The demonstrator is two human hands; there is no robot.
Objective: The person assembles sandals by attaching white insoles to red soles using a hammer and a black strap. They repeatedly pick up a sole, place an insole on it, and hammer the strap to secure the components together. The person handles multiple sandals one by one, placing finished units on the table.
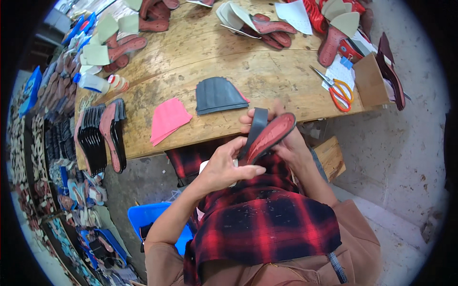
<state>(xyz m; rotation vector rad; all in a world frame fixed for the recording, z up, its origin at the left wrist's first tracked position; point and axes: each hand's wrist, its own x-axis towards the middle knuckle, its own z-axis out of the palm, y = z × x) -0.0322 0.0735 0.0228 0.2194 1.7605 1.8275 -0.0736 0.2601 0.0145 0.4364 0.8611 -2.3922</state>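
Note:
Over my lap, just off the table's near edge, I hold a sandal [275, 134] with a red insole, a black rim and a wide black strap standing up on one side. My left hand [223, 164] is closed on its lower left end, thumb stretched along the edge. Behind the sole, my right hand [292, 145] supports the other side, its fingertips showing past the strap. Part of the right fingers is hidden by the sandal. On the table nearest my hands lie a stack of dark grey upper pieces [220, 97] and a stack of pink pieces [170, 119].
Rows of black-strapped sandals [90, 138] stand at the wooden table's [162, 62] left edge, near a white bottle [93, 83]. Orange-handled scissors [338, 93] and a cardboard box [372, 83] are at right. Red soles [276, 35] lie along the back. A blue stool [148, 214] is below.

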